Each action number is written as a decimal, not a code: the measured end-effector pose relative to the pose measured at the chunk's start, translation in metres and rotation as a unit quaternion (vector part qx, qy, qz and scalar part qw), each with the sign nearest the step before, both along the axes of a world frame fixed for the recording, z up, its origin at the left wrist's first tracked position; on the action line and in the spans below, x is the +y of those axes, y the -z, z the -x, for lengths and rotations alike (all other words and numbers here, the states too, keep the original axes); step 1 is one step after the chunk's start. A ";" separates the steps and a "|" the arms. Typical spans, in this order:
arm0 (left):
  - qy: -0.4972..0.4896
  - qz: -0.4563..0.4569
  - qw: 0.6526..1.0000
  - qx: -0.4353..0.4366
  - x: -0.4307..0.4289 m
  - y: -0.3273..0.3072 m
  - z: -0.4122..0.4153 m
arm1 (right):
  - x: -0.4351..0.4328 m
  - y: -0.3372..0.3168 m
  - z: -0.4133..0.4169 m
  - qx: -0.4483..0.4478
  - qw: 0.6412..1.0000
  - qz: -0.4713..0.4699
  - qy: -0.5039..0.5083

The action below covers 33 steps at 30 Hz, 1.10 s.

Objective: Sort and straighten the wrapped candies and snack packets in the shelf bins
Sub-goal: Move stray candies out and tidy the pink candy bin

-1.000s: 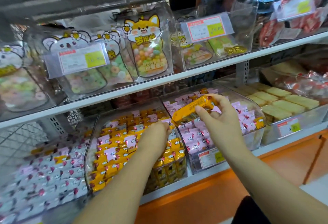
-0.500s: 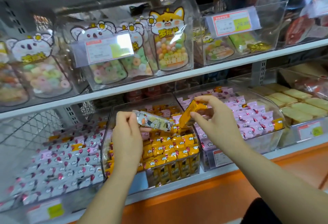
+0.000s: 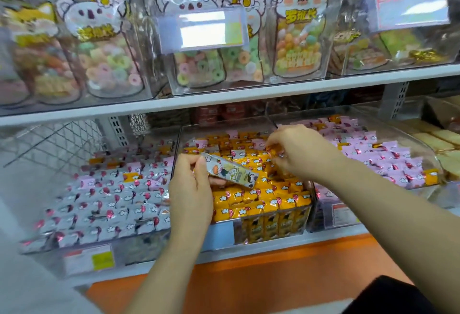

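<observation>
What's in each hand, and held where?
The left hand pinches a grey cartoon packet by its left end. The right hand is down among the yellow candies; its hold cannot be told.

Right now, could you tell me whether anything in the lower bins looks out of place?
Yes: a yellow candy lies among silver ones in the left bin, another yellow candy among pink ones in the right bin.

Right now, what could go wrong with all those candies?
The left hand holds the cartoon packet only by one end above the yellow candy bin, so it might slip in there. The right hand reaches among the yellow candies and could nudge the neat rows crooked. The stray yellow candy in the pink candy bin might get missed.
</observation>
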<state>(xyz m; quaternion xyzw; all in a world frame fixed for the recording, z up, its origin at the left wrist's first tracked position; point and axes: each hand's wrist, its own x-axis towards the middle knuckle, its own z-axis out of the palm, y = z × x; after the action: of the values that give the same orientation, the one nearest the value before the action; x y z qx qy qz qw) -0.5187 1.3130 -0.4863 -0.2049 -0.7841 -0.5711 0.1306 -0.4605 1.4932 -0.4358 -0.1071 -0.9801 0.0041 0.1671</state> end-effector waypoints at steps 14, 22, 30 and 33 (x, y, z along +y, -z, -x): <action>0.012 -0.011 1.000 -0.020 -0.012 -0.002 0.004 | 0.000 0.041 -0.015 -0.108 0.986 -0.098 0.081; 0.020 -0.013 1.000 -0.019 -0.025 -0.002 0.000 | -0.012 0.033 -0.014 -0.013 0.999 -0.023 0.040; 0.016 -0.033 0.998 0.044 -0.061 -0.010 -0.001 | -0.091 0.011 0.007 0.061 0.958 0.200 -0.198; 0.027 -0.023 0.999 0.039 -0.077 -0.011 0.003 | -0.107 0.009 0.019 0.061 0.953 0.196 -0.223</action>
<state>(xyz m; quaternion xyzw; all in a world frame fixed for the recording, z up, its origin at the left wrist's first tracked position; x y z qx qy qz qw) -0.5215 1.2355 -0.4757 -0.2450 -0.7590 -0.5842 0.1502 -0.4800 1.3862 -0.4450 0.0840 -0.9468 0.2397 0.1975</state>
